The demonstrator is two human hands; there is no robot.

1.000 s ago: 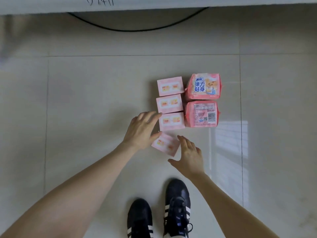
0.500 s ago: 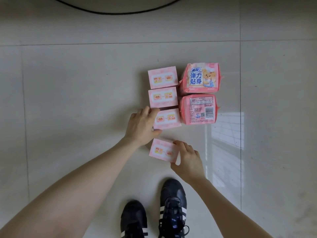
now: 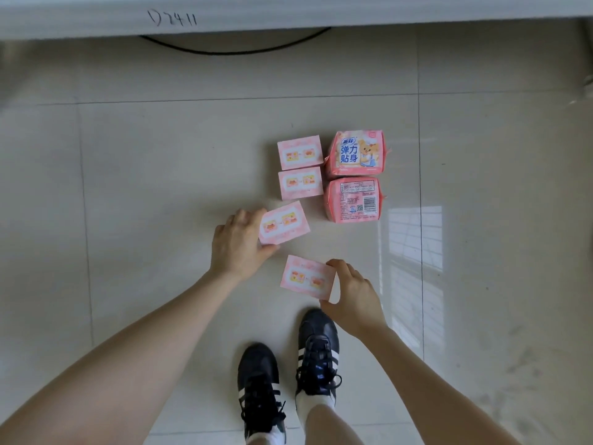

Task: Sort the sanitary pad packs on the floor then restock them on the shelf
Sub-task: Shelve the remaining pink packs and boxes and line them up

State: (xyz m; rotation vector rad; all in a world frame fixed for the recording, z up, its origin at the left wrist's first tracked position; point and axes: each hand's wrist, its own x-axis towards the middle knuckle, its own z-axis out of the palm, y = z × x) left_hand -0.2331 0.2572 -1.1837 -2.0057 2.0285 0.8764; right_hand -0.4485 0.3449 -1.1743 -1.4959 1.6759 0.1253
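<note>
Sanitary pad packs point(image 3: 300, 183) are all down on the tiled floor point(image 3: 160, 194), six of them, none on the shelf point(image 3: 288, 14) yet. Two small pink ones sit in a neat column point(image 3: 300, 152), touching. The two bigger packs point(image 3: 353, 200) are lined up just beside them on the right, so it looks like sizes are being kept in separate rows.

The other two small ones are in hand. The person's left hand point(image 3: 237, 244) grips a tilted small pack point(image 3: 284, 227) by its left end, fingers point(image 3: 244, 216) curled over the far edge and thumb at the near one, just short of the column. The right hand point(image 3: 354, 297) pinches the nearest small pack point(image 3: 307, 277) at its right edge between thumb and fingers, close to the shoes point(image 3: 317, 348). Can't tell if either is lifted clear.

Holding them by the ends probably leaves the long sides free to butt up flush against the column. Sorting looks nearly done; restocking hasn't started.
</note>
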